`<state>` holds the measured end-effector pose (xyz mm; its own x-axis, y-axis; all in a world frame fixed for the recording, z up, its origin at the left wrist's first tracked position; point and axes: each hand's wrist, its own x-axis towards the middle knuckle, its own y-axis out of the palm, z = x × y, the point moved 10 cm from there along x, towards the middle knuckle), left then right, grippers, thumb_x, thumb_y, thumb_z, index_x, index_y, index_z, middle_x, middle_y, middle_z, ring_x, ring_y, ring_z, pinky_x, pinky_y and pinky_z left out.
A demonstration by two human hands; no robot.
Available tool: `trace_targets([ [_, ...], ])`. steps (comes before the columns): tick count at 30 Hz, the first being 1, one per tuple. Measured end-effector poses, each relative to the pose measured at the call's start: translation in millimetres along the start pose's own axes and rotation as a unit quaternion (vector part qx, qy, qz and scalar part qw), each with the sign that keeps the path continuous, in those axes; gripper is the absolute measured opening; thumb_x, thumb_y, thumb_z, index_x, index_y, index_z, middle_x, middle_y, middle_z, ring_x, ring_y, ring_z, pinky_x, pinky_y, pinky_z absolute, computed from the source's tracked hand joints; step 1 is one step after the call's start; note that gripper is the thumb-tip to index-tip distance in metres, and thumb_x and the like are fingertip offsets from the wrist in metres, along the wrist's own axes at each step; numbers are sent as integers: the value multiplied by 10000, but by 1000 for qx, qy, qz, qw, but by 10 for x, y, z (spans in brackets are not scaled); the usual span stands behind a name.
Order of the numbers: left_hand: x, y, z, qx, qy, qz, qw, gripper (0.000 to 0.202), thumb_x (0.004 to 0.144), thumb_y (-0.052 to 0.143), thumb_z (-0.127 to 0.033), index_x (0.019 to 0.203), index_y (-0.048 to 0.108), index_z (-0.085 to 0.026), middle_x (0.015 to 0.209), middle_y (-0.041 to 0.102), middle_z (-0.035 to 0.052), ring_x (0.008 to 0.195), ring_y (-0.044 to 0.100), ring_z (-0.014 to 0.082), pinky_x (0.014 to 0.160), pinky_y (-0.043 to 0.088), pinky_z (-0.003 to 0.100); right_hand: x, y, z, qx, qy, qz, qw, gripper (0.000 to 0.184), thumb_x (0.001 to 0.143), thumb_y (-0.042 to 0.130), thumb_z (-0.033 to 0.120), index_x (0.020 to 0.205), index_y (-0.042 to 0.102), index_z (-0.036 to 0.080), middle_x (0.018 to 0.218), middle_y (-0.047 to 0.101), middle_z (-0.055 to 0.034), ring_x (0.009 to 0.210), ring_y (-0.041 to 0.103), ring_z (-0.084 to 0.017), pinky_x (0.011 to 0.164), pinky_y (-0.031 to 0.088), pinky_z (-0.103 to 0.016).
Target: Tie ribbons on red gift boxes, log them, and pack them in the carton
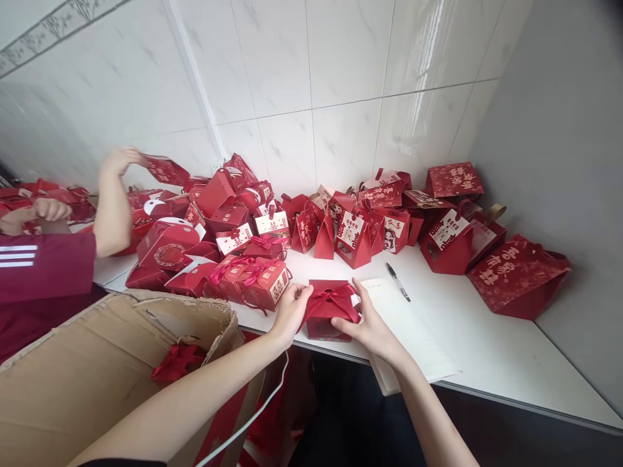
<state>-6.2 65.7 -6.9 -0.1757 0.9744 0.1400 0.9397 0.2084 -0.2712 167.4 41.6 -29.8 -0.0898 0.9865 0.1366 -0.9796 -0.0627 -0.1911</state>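
A small red gift box [324,329] stands at the front edge of the white table, with a dark red ribbon [325,296] tied across its top. My left hand [291,312] closes on the box's left side, thumb and fingers at the ribbon there. On the right side, my right hand [370,325] grips the box with curved fingers, the forefinger at the upper edge and the thumb across the front. Whether the fingers pinch the ribbon itself or only the box, I cannot tell. Ribboned gift boxes [250,280] lie just beyond my left hand.
An open notebook [413,331] and a pen [398,283] lie to the right. Several red gift boxes [354,240] line the wall. A cardboard carton [73,350] at left holds a ribboned red box [179,360]. At far left, a co-worker's hand [124,159] holds a red box.
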Motion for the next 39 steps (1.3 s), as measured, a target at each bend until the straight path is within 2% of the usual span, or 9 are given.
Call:
trace_targets([
  [4,10,42,-121,-18,22,33,999,244,786,516,-394,684,492,-174,656,525,-26,671,533,128,684,432,252,-1,-4,78,-62,-50,5,997,928,651,703,407,1395,185,210,1311,344,-123,1020,494,-244,928,420,-440],
  [9,-186,-10,-700,-10,192,56,980,169,795,575,-313,712,532,-173,744,506,-6,733,535,123,696,444,244,-82,-152,372,-90,-130,-88,983,915,658,717,410,1397,207,232,1175,382,-114,899,529,-229,813,501,-449],
  [11,-404,-36,-1032,31,310,57,948,115,788,610,-269,730,572,-177,777,481,1,766,524,124,701,449,248,-165,-211,569,-83,-177,-120,973,897,675,714,404,1399,207,250,1165,377,-114,885,534,-224,766,526,-436],
  [14,-856,-45,-1470,92,493,56,863,38,773,638,-179,806,622,-187,788,436,4,809,494,132,734,453,274,-328,-297,868,-69,-245,-153,955,877,692,718,391,1399,209,291,1204,360,-111,987,515,-245,760,540,-415],
  [17,-1184,-63,-1720,118,587,56,799,116,773,616,-118,869,635,-180,760,405,4,812,462,144,725,463,298,-488,-379,1076,-59,-287,-173,940,902,681,741,393,1402,206,304,1294,310,-121,1144,430,-290,781,540,-405],
  [21,-1373,-101,-1920,132,619,53,773,100,783,602,-125,859,643,-175,740,408,6,811,456,152,713,470,306,-645,-459,1210,-61,-318,-194,926,946,661,765,397,1411,195,306,1362,282,-122,1229,357,-334,925,453,-501],
  [25,-1475,-122,-2047,129,621,71,770,89,791,592,-127,854,643,-165,738,400,5,790,464,142,704,481,294,-758,-510,1306,-66,-342,-210,914,969,634,788,380,1409,213,296,1355,324,-118,1245,339,-351,1002,352,-563],
  [33,-1568,-146,-2160,151,621,70,766,77,803,585,-158,818,638,-211,693,419,2,774,490,144,694,505,294,-877,-561,1410,-95,-349,-217,907,930,663,766,378,1403,209,295,1363,301,-132,1227,366,-356,957,402,-549],
  [39,-1554,-123,-2194,125,598,82,787,84,834,554,-183,810,633,-199,695,416,10,776,485,152,662,511,312,-885,-582,1405,-76,-345,-208,912,931,660,769,377,1399,208,305,1357,302,-128,1239,352,-353,951,419,-537],
])
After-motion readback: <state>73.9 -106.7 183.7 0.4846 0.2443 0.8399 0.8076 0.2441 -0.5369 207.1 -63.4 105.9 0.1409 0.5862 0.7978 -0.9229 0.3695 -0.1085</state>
